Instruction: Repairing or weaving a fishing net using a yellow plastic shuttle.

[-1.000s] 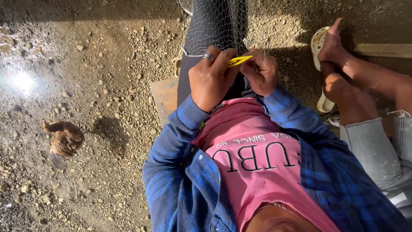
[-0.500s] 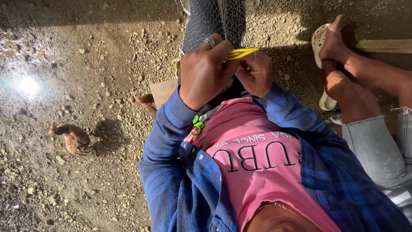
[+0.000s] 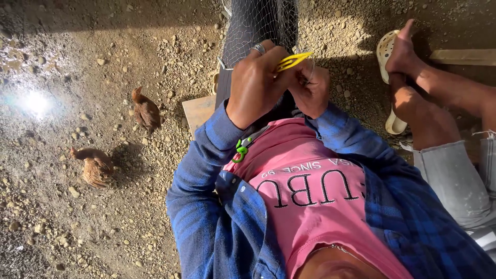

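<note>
Chest comes nearest the camera: a pink shirt (image 3: 315,206) under an open blue plaid overshirt (image 3: 217,217), with a green clip (image 3: 240,151) hanging at the shirt's edge, within easy reach. Just beyond, both hands meet in front of the body. The left hand (image 3: 256,85), which wears a ring, is closed round a yellow netting needle (image 3: 293,60). It seems to pinch the needle at its base so that the tip points toward the right hand (image 3: 311,90), which is curled shut on the mesh. The fishing net (image 3: 258,26) drapes away over the lap, likely drawn taut there so the meshes stay open for the needle.

Farther out, a wooden board (image 3: 198,111) lies on the gravel ground (image 3: 103,232). Two hens (image 3: 146,111) stand to the left, and another person's bare feet (image 3: 413,98) rest by a pale sandal (image 3: 385,51) to the right.

Since half a second ago the hands and needle have barely moved. The nearer hen has stepped clear of the sleeve, and the other has drifted closer.
</note>
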